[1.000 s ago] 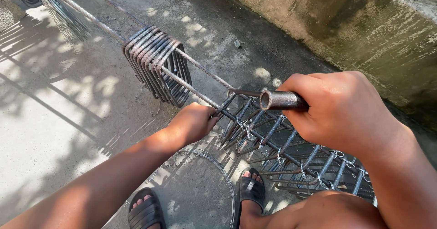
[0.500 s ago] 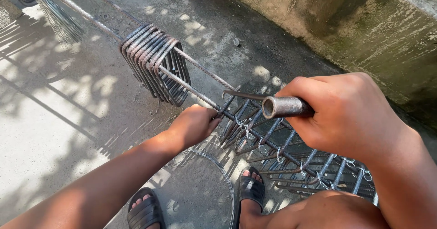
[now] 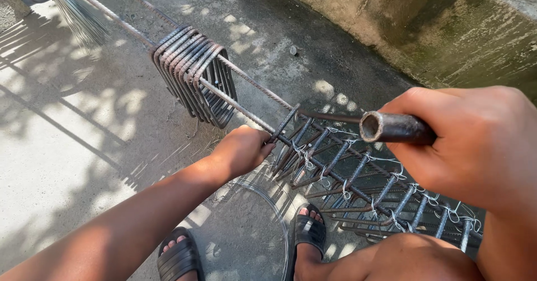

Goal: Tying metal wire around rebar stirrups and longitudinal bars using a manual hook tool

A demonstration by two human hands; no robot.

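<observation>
Rebar cage (image 3: 358,186) of ribbed, rust-brown bars, laid lengthwise above a concrete floor (image 3: 67,163), crossed by closely spaced stirrups tied with pale wire at the joints. Left hand (image 3: 241,149) closed around the near long bar at the end of the tied section, knuckles up. Right hand (image 3: 475,147) clenched on a dark metal pipe-handled tying hook (image 3: 391,127), hollow end turned toward the camera, thin shank reaching left over the top bars toward the last tied stirrup. Farther along the bars, a bundle of loose stirrups (image 3: 196,77) packed together and hanging untied, well apart from the tied run. A sheaf of thin tie wires (image 3: 78,21) fanned out near the top left corner. A coil of wire (image 3: 268,202) lying on the floor under the cage, just beside two feet in black sandals (image 3: 310,230). Stained concrete wall (image 3: 425,29) close along the far side of the cage, leaving only a narrow strip of floor there; wide sunlit floor on the near left side. Compared with half a second before, pipe handle brought nearer the camera and lower, left hand kept in the same grip on the bar, stirrup bundle unmoved.
</observation>
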